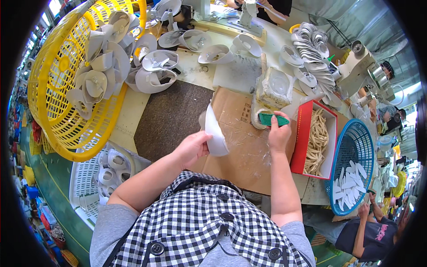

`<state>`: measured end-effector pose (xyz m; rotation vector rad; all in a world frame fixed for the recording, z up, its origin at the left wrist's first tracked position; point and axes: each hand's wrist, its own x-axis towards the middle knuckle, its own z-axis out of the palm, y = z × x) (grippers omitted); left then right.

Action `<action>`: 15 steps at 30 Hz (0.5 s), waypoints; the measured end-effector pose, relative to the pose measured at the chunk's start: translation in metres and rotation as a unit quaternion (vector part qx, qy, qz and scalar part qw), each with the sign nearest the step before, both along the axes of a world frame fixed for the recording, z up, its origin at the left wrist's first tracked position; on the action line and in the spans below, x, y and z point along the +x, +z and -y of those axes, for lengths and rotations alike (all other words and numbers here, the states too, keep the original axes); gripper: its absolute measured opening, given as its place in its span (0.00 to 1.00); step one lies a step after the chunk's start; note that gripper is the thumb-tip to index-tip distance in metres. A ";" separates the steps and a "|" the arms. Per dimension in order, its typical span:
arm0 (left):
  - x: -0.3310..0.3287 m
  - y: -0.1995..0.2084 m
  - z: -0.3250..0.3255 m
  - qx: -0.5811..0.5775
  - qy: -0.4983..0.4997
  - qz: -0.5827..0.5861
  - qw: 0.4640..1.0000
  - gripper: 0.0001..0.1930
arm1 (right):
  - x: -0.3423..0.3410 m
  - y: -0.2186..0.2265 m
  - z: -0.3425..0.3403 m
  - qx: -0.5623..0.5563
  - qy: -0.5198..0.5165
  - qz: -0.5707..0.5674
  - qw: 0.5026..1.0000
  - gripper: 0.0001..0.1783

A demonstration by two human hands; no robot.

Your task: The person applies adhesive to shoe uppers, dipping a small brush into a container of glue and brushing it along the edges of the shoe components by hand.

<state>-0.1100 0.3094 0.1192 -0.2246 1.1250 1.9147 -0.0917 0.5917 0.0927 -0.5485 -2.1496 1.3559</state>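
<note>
My left hand is closed on the lower edge of a curved white shoe upper, which stands upright above the cardboard sheet. In my right hand is a green-backed brush, gripped between thumb and fingers. The brush touches or lies just over the near end of a white-crusted pot; I cannot tell which. Behind it stands a crusted square holder with a pale round dish. A dark rough mat lies left of the cardboard.
A red box of beige strips and a blue basket of white pieces stand right. The big yellow basket at left carries shoe uppers; more uppers line the table's back. Sewing machines and other people are beyond.
</note>
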 end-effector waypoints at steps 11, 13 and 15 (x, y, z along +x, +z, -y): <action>0.028 -0.019 0.004 -0.039 0.003 -0.003 0.999 0.23 | 0.005 0.042 0.075 -0.366 0.194 0.096 0.905 0.10; 0.024 -0.021 0.002 -0.033 -0.009 0.006 0.999 0.24 | -0.012 0.031 0.094 -0.245 0.238 0.049 0.938 0.10; 0.020 -0.021 0.002 -0.026 -0.020 0.014 0.999 0.26 | -0.014 0.029 0.097 -0.119 0.276 0.001 0.954 0.10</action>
